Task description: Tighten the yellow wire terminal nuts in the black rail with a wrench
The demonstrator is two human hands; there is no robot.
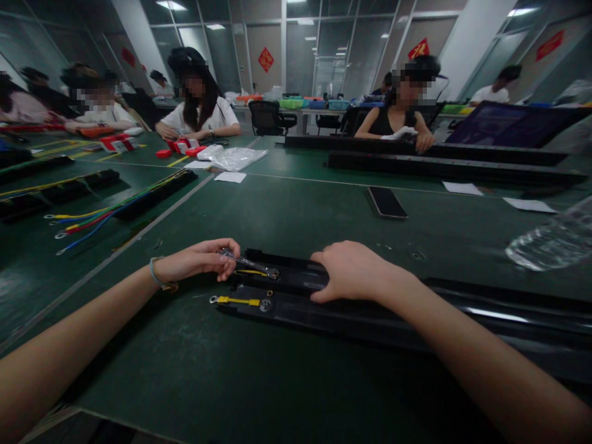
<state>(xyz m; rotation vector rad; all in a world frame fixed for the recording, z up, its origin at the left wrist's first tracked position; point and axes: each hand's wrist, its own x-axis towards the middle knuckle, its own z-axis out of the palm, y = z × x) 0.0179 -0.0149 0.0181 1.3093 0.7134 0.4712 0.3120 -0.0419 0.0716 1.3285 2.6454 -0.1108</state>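
Observation:
My left hand (208, 259) is closed around the handle of a metal wrench (252, 264). The wrench's far end sits at a nut inside the rear black channel-shaped profile (296, 276), beside a short yellow wire. My right hand (351, 271) grips that profile, thumb on the near side and fingers over the far side. In front lies a second black profile (324, 313). A yellow wire (238, 301) with a ring terminal is fastened to it and sticks out past its left end. A small brass-coloured nut (270, 293) shows near that fastening.
A phone (387, 202) lies beyond my right hand, and a clear plastic bottle (550, 240) is on its side at right. Coloured wires with ring lugs (87, 222) lie at left. Co-workers sit across the green table (287, 209), near more long black profiles (453, 166).

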